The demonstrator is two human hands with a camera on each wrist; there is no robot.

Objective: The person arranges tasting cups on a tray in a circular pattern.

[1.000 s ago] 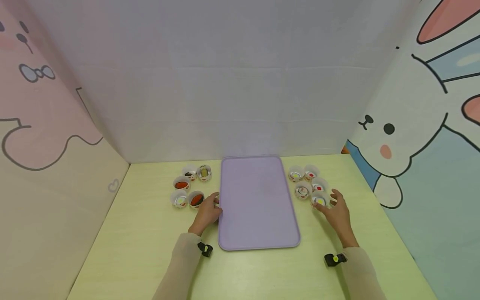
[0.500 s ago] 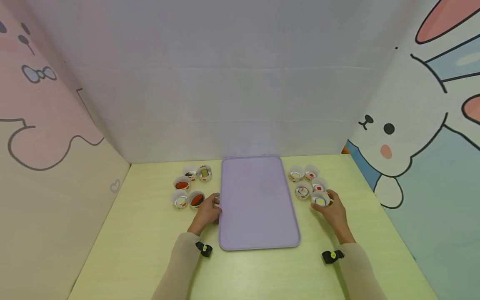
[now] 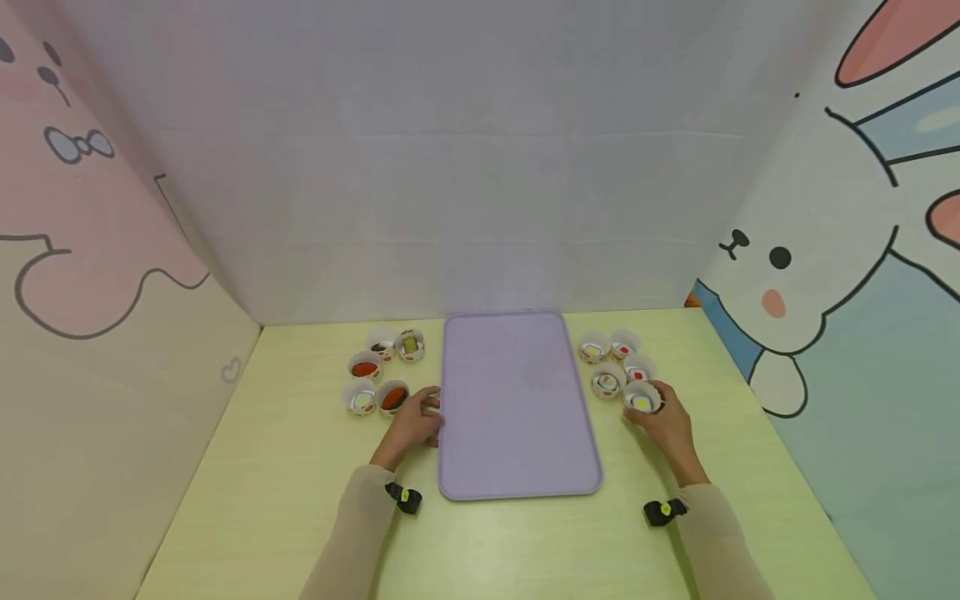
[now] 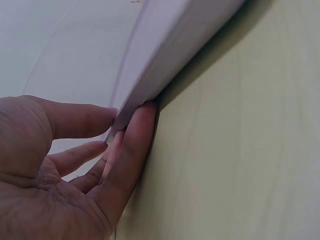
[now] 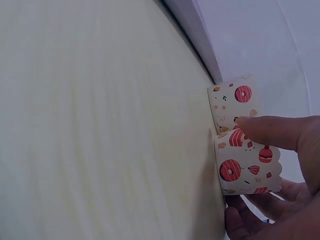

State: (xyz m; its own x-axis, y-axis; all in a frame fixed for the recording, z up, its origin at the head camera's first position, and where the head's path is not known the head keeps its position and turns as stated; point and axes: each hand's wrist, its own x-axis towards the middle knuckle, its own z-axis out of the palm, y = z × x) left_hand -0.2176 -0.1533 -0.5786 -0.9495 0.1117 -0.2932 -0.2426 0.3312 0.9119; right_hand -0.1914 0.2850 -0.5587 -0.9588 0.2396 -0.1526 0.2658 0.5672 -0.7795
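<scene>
A flat purple tray lies on the table. At its left edge my left hand pinches the rim; in the left wrist view the thumb touches the rim while a finger reaches under it. Right of the tray, my right hand holds a white paper baking cup with a yellow-and-white piece inside. The right wrist view shows thumb and fingers on opposite sides of this printed cup, which stands on the table close to another cup.
Several more paper cups with small food-like pieces stand right of the tray, including a cup beside the held one. Another group, including a cup with a red-and-black piece, stands left. A white wall closes off the back of the table.
My right hand has moved slightly left and closed its fingers round the nearest right-hand cup. The left hand stays at the tray's edge.
</scene>
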